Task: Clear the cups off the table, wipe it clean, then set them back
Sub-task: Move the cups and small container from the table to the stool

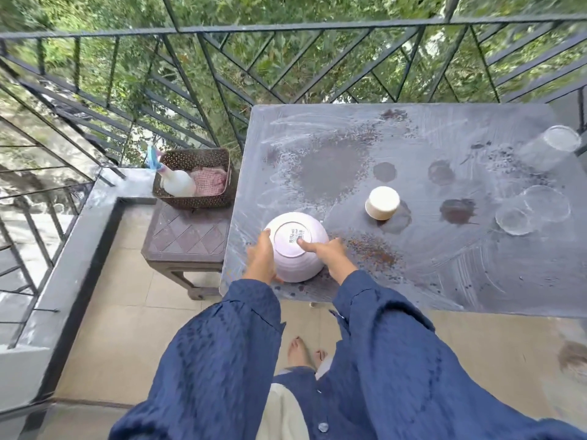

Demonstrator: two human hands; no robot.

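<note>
1. Head view, the key relation: an upside-down white bowl (297, 246) sits at the near-left corner of the tabletop (444, 265), directly between the two hands, so neither hand has to travel to reach it.
2. Head view, left hand (262, 258): it is cupped against the bowl's left flank, fingers curved round the wall and the thumb up near the foot ring.
3. Head view, right hand (330, 252): it lies against the bowl's right side with a finger stretched across the foot ring toward the printed label. It is neither spread flat nor closed into a fist.
4. Head view, the other cups: a small white cup (382, 203), also inverted, stands near the middle of the tabletop. It is closer to the right hand. Two clear glasses (533, 209) sit toward the right edge, and another clear glass (552, 147) is near the far-right corner.
5. Head view, the surface: it shows wet wipe streaks and darker round marks.
6. Head view, off the left edge: a low stool (187, 236) carries a woven basket (193, 177) holding a spray bottle (176, 182) and a pink cloth (211, 181).
7. My reading: with streaks already across the surface, this looks like the setting-back stage, and the bowl is the piece in hand.
</note>
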